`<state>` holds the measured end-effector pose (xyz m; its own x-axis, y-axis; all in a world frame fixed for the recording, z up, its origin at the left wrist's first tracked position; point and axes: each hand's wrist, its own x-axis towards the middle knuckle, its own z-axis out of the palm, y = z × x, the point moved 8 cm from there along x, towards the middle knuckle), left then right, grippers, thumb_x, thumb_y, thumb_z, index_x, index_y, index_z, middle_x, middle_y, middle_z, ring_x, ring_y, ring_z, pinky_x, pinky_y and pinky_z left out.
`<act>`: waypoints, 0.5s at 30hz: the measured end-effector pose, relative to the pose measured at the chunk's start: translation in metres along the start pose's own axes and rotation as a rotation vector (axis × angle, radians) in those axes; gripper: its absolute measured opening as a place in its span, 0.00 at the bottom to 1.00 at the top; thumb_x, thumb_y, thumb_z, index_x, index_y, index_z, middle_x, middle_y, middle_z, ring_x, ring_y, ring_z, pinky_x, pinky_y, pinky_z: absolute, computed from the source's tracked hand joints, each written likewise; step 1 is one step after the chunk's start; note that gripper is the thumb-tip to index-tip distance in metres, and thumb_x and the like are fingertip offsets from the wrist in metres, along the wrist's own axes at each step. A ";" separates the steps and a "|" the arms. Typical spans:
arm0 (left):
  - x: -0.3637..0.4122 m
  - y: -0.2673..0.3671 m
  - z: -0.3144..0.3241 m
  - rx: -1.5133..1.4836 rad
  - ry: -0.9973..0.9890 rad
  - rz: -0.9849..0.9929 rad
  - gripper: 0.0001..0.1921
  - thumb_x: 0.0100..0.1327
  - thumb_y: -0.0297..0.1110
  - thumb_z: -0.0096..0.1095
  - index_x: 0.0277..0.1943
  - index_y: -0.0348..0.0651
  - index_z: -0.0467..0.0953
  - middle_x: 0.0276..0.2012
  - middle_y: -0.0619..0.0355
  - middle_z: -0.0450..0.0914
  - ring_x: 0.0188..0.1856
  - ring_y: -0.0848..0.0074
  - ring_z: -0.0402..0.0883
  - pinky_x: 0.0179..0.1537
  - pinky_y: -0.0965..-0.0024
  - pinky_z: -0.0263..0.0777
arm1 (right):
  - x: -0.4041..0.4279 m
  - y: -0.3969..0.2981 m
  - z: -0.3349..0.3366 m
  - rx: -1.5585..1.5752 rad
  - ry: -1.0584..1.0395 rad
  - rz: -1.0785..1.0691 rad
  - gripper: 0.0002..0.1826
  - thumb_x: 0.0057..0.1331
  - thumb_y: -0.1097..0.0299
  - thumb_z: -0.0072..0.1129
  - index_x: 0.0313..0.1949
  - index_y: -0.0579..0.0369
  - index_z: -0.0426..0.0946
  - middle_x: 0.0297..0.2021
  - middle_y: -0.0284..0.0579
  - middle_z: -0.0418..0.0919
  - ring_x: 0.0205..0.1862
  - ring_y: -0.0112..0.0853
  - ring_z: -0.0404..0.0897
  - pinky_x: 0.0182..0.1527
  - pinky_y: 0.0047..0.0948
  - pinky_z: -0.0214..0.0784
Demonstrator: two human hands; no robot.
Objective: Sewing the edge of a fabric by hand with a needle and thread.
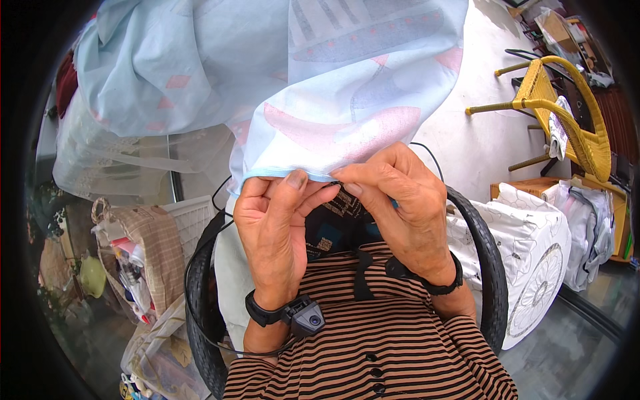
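Note:
A large light-blue cloth with pink and grey printed shapes point(320, 115) hangs before me and spreads up over the top of the view. My left hand point(280, 215) holds its folded light-blue hem, with the thumb on top and the fingers behind. Close by on the right, my right hand point(405, 200) pinches the same edge between thumb and forefinger. Whether a needle or pin is between those fingertips cannot be seen. A strap with a small camera point(307, 317) is on my left wrist, and a black band point(452, 280) circles the right one.
Black woven chair arms curve at my left point(197, 290) and right point(487, 260). A checked fabric bag point(155, 250) with small items stands at left beside a white plastic basket point(195, 217). White patterned cloth point(530, 255) covers something at right, below a yellow wicker chair point(540, 92). A black cable runs along my left arm.

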<state>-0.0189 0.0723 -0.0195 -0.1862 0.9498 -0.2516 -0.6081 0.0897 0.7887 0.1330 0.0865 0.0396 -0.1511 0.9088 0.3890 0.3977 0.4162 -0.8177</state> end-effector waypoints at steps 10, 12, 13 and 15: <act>0.000 0.000 0.001 0.002 -0.007 -0.001 0.11 0.64 0.23 0.57 0.47 0.26 0.71 0.38 0.46 0.80 0.39 0.66 0.84 0.43 0.64 0.83 | -0.001 0.002 0.001 0.020 -0.001 0.000 0.11 0.54 0.81 0.62 0.38 0.57 0.80 0.23 0.40 0.69 0.23 0.29 0.72 0.25 0.27 0.65; 0.000 0.000 0.002 0.000 -0.012 0.000 0.11 0.64 0.23 0.57 0.47 0.26 0.71 0.38 0.46 0.80 0.39 0.66 0.84 0.43 0.64 0.83 | -0.001 0.003 0.001 0.025 0.002 0.000 0.11 0.54 0.81 0.62 0.38 0.56 0.80 0.23 0.40 0.69 0.23 0.29 0.72 0.25 0.27 0.65; 0.000 0.000 0.002 -0.003 -0.010 -0.002 0.11 0.64 0.23 0.57 0.47 0.26 0.71 0.38 0.46 0.80 0.39 0.66 0.84 0.43 0.64 0.83 | -0.001 0.003 0.001 0.029 0.004 -0.001 0.11 0.54 0.81 0.62 0.38 0.56 0.80 0.23 0.40 0.69 0.23 0.29 0.72 0.25 0.27 0.65; 0.000 0.000 0.002 -0.007 -0.009 -0.005 0.11 0.63 0.23 0.57 0.47 0.26 0.71 0.38 0.47 0.80 0.39 0.67 0.84 0.43 0.64 0.83 | -0.001 0.003 0.001 0.028 0.006 -0.008 0.11 0.54 0.81 0.62 0.38 0.56 0.80 0.23 0.40 0.69 0.23 0.30 0.72 0.25 0.27 0.65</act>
<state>-0.0174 0.0725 -0.0184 -0.1765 0.9520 -0.2502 -0.6141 0.0922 0.7838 0.1336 0.0869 0.0360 -0.1491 0.9050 0.3984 0.3709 0.4246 -0.8259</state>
